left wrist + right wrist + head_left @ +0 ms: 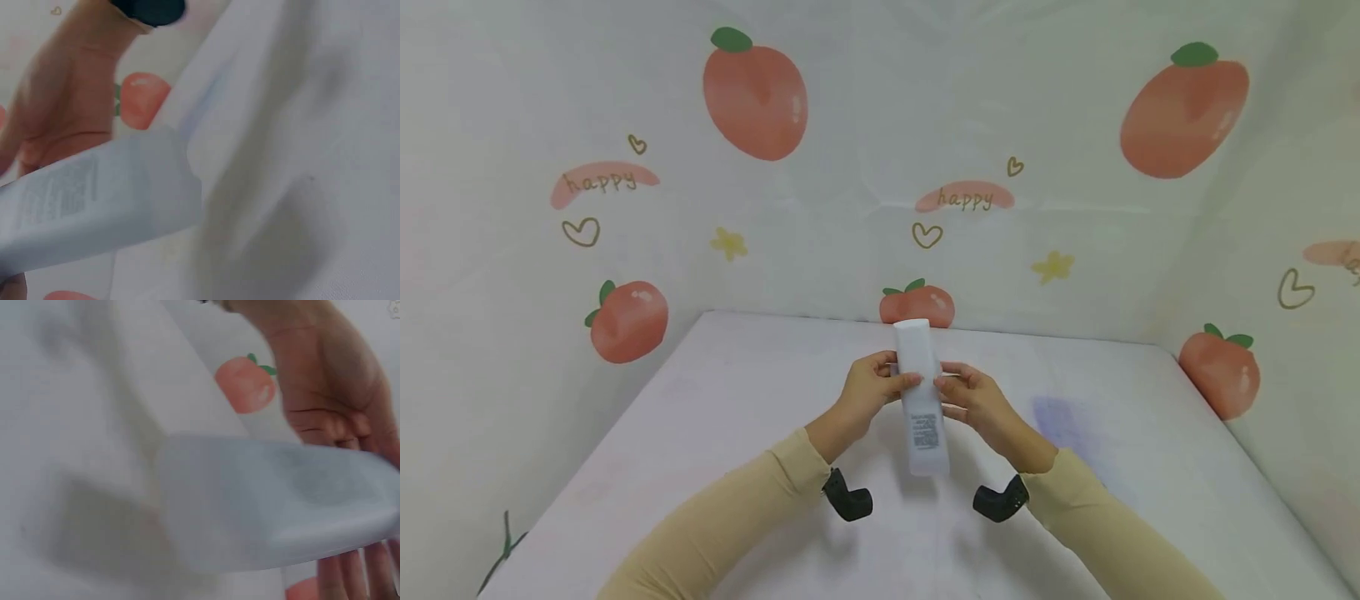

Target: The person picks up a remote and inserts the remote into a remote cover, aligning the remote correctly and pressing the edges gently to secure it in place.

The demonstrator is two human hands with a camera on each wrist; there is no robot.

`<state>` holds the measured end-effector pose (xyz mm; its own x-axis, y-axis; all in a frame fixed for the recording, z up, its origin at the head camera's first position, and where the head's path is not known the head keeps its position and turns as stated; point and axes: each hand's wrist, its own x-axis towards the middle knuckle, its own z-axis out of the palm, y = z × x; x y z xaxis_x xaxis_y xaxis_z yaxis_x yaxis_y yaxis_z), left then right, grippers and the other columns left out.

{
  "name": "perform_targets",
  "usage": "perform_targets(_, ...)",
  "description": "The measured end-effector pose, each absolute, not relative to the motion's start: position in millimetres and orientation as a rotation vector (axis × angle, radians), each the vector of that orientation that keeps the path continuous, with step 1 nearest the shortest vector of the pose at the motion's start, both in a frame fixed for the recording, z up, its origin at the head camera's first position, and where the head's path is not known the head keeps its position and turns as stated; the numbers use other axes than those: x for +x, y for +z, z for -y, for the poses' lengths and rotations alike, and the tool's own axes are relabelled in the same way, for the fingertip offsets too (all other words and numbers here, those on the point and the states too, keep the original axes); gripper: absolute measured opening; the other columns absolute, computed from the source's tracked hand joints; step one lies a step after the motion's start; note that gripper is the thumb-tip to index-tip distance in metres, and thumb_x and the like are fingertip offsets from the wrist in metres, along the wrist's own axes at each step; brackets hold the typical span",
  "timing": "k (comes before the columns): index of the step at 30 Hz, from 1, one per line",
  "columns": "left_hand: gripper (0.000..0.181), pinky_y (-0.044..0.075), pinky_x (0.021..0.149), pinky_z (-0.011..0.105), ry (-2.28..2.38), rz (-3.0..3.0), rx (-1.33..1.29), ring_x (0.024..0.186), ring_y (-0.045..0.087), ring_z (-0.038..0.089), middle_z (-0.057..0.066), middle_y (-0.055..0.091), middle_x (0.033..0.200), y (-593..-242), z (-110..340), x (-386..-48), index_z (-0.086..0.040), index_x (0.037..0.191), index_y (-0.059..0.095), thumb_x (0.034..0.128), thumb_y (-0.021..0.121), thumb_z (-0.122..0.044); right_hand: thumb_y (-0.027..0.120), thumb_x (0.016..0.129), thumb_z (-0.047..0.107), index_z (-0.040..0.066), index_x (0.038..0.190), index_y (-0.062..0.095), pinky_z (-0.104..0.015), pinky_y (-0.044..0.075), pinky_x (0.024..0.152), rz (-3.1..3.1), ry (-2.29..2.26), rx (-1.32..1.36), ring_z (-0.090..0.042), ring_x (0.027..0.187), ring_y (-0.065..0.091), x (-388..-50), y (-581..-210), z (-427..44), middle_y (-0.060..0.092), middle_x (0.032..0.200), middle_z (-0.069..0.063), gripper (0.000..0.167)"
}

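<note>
Both left hand (867, 390) and right hand (987, 407) held the white tube (916, 358) mid-length, above the surface (760, 383) between its side edges; probably light, smooth, squeezable, best gripped along both flanks.

White tube (922, 402) (printed); between both hands (867, 387)

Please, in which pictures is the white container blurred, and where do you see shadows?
Head view: white container fairly sharp, its small print unreadable, faint shadows on the table; left wrist: print smeared, broad soft shadows; right wrist: container softly blurred, similar shadows.
</note>
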<state>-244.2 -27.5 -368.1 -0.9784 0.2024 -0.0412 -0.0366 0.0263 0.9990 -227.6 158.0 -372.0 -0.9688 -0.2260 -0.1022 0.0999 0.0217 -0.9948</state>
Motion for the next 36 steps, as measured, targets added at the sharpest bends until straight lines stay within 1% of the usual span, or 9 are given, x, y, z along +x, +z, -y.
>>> perform_targets(3, 0.044, 0.054, 0.091, 0.039, 2.059, -2.083, 0.144, 0.099, 0.067, 0.022, 0.018, 0.066, 0.117, -366, 30, -246, 0.002, 0.127, 0.057, 0.0881, 0.072, -0.013, 0.060, 0.097, 0.018, -0.004, 0.124, 0.054, -0.037, 0.055, 0.090, -2.076, -2.052, -0.094, -0.013, 0.094, 0.064, -226, -377, -155, 0.064, 0.104, 0.000, 0.036)
perform_targets(6, 0.046, 0.054, 0.092, 0.041, 2.022, -2.060, 0.123, 0.099, 0.066, 0.022, 0.016, 0.065, 0.119, -366, 31, -248, -0.004, 0.129, 0.055, 0.0881, 0.072, -0.016, 0.062, 0.095, 0.017, 0.002, 0.108, 0.061, -0.034, 0.056, 0.084, -2.054, -2.128, -0.034, -0.011, 0.086, 0.065, -223, -380, -149, 0.064, 0.093, 0.004, 0.020)
perform_targets(9, 0.049, 0.054, 0.090, 0.043, 1.976, -2.072, 0.124, 0.097, 0.066, 0.021, 0.015, 0.066, 0.119, -369, 32, -248, -0.009, 0.130, 0.054, 0.0869, 0.074, -0.018, 0.063, 0.095, 0.014, 0.009, 0.094, 0.063, -0.031, 0.056, 0.080, -2.015, -2.210, 0.064, -0.011, 0.081, 0.066, -218, -383, -141, 0.064, 0.086, 0.005, 0.005)
perform_targets(13, 0.050, 0.057, 0.085, 0.043, 1.931, -2.132, 0.163, 0.094, 0.067, 0.021, 0.016, 0.067, 0.116, -372, 32, -248, -0.008, 0.131, 0.054, 0.0865, 0.074, -0.018, 0.063, 0.094, 0.013, 0.013, 0.082, 0.061, -0.028, 0.056, 0.076, -1.958, -2.308, 0.176, -0.010, 0.077, 0.066, -213, -387, -132, 0.063, 0.081, 0.006, 0.012)
perform_targets(18, 0.048, 0.058, 0.079, 0.040, 1.890, -2.189, 0.235, 0.090, 0.068, 0.021, 0.017, 0.069, 0.109, -369, 29, -252, -0.007, 0.130, 0.057, 0.0867, 0.074, -0.018, 0.062, 0.095, 0.016, 0.018, 0.077, 0.060, -0.026, 0.053, 0.076, -1.856, -2.483, 0.300, -0.008, 0.076, 0.063, -207, -391, -125, 0.062, 0.081, 0.008, 0.019)
perform_targets(25, 0.048, 0.059, 0.076, 0.038, 1.855, -2.186, 0.281, 0.084, 0.069, 0.022, 0.016, 0.070, 0.106, -355, 20, -258, -0.007, 0.130, 0.059, 0.0861, 0.074, -0.018, 0.059, 0.098, 0.017, 0.017, 0.077, 0.059, -0.024, 0.050, 0.074, -1.791, -2.659, 0.377, -0.007, 0.076, 0.060, -209, -383, -127, 0.060, 0.081, 0.008, 0.020)
perform_targets(29, 0.049, 0.059, 0.074, 0.037, 1.812, -2.199, 0.299, 0.081, 0.068, 0.019, 0.015, 0.069, 0.106, -345, 17, -263, -0.007, 0.130, 0.060, 0.0851, 0.076, -0.019, 0.055, 0.099, 0.017, 0.006, 0.095, 0.059, -0.023, 0.051, 0.078, -1.843, -2.633, 0.396, -0.009, 0.081, 0.061, -219, -377, -129, 0.060, 0.088, 0.004, 0.014)
perform_targets(32, 0.050, 0.059, 0.073, 0.036, 1.759, -2.214, 0.301, 0.081, 0.067, 0.018, 0.015, 0.068, 0.106, -340, 17, -266, -0.006, 0.130, 0.059, 0.0846, 0.076, -0.019, 0.052, 0.101, 0.017, -0.003, 0.108, 0.056, -0.021, 0.051, 0.079, -1.883, -2.594, 0.406, -0.009, 0.084, 0.060, -225, -373, -130, 0.059, 0.092, 0.002, 0.022)
perform_targets(36, 0.051, 0.059, 0.073, 0.035, 1.699, -2.201, 0.300, 0.081, 0.067, 0.018, 0.014, 0.068, 0.106, -338, 16, -268, -0.006, 0.131, 0.059, 0.0847, 0.076, -0.019, 0.051, 0.101, 0.015, -0.006, 0.112, 0.055, -0.018, 0.052, 0.076, -1.886, -2.587, 0.434, -0.007, 0.079, 0.059, -230, -368, -131, 0.059, 0.088, 0.003, 0.024)
